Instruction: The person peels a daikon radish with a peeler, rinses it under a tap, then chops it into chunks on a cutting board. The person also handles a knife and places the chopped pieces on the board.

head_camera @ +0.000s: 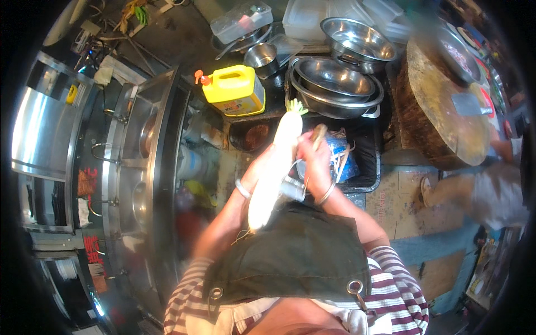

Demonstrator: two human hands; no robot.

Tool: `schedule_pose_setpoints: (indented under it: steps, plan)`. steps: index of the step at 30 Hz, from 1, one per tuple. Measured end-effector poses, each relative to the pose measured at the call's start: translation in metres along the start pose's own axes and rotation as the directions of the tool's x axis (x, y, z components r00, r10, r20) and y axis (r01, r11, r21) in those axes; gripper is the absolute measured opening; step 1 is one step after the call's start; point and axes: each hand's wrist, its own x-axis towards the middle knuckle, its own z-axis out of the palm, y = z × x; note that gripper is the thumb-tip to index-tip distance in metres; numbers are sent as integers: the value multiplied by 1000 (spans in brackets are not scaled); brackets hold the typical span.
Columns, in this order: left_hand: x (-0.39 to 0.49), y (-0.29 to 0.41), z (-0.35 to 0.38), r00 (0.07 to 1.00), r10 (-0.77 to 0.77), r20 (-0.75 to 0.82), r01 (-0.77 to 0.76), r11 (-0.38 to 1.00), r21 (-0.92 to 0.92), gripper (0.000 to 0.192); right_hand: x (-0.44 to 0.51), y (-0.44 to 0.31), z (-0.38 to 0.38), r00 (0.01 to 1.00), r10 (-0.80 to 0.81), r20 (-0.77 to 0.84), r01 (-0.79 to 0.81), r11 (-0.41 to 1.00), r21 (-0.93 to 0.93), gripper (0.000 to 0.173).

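Note:
A long white daikon radish with short green stalk ends at the top and a thin root at the bottom lies along my left forearm. My left hand supports it from beneath, mostly hidden behind it. My right hand is closed around the handle of a small tool, close to the radish's upper right side; the tool's working end is hard to make out. Below both hands a black bin holds a blue bag and pale strips of peel.
Steel basins, a small steel pot and a yellow jug with a red pump stand beyond the bin. A round wooden chopping block with a cleaver is on the right, near another person's arm and leg. Steel sinks line the left.

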Motion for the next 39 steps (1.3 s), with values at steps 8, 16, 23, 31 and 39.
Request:
schedule_pose_setpoints:
  steps: [8,16,23,31,39]
  plan:
    - [7,-13,-15,997,58,-59,-57,998,4,51,-13,11,-2,979,198,52,-197,980,-24,32]
    - [9,-12,-10,993,-15,-121,12,1000,-24,47,-11,13,-16,941,336,40,-337,940,43,16]
    - [20,-23,-25,971,-45,-237,38,999,-35,40,14,35,-42,961,263,87,-266,964,28,16]
    - [-2,0,-35,978,-177,-113,163,979,-125,46,79,13,-136,924,-362,-122,48,428,-903,31]
    - [-4,-14,-4,984,-133,-120,122,988,-93,50,28,8,-16,979,-160,-124,168,984,56,16]
